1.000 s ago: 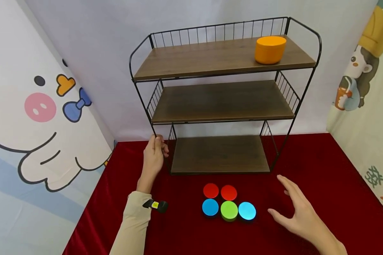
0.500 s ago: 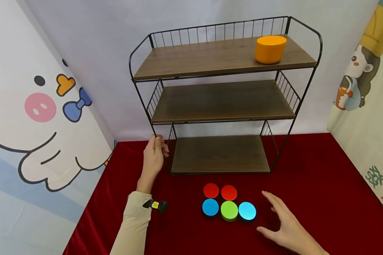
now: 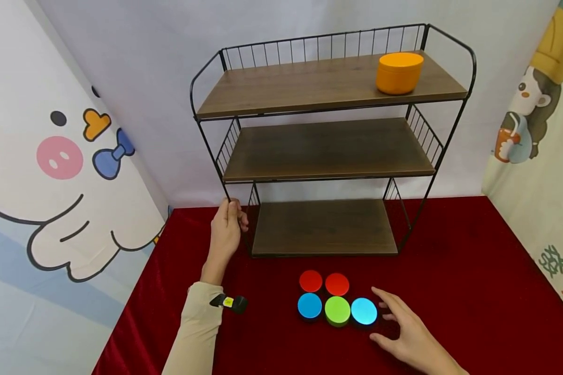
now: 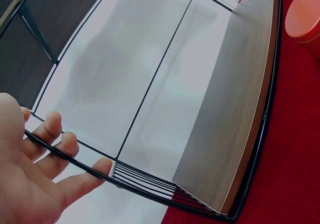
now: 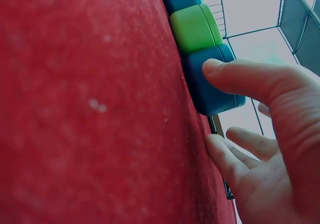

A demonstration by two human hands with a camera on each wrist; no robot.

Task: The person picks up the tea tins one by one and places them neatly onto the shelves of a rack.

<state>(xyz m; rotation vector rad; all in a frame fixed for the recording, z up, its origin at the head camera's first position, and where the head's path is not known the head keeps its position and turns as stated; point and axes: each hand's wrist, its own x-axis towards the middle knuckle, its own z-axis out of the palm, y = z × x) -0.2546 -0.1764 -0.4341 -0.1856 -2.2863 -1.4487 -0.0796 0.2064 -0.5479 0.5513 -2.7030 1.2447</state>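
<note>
My left hand grips the left front post of a black wire rack with three wooden shelves. In the left wrist view, the fingers wrap behind the thin black post. My right hand is beside the right-hand blue round tin, thumb and fingers spread apart and facing it. In the right wrist view the thumb overlaps this blue tin. To its left stand a green tin and another blue tin, forming a front row. Two red tins stand behind them.
An orange oval tin stands on the right end of the top shelf. Red cloth covers the table. Printed cartoon curtains hang at left and right, with a plain pale one behind the rack.
My right hand has moved left across the cloth, up to the right-hand blue tin. My left hand has kept its grip on the rack post, and the tins stand where they were.
</note>
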